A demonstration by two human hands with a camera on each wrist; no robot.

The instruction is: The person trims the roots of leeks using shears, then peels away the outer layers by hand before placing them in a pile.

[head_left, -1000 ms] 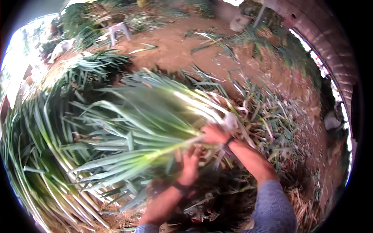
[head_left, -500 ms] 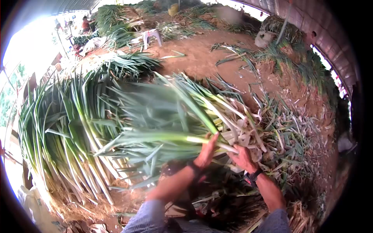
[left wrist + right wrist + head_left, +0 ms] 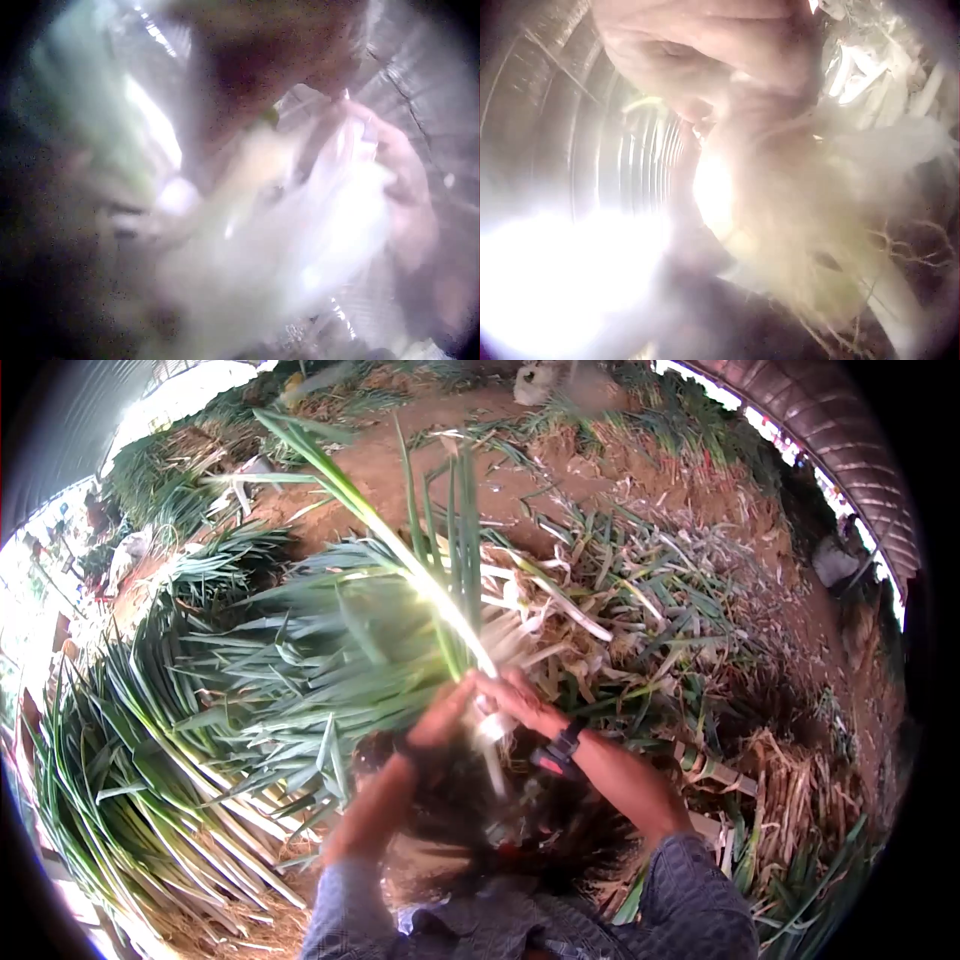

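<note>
Leek [image 3: 432, 590] slants up from where both hands meet, green leaves high, beside the heap [image 3: 290, 650]. The right hand [image 3: 522, 702] has its fingers curled round the pale stem; the left hand's [image 3: 440, 718] fingers blur, so I can't tell.

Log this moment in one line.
left hand: grips leek; right hand: grips same leek; leek: white end at hands, leaves away; leek row: left; leaf litter: right
</note>
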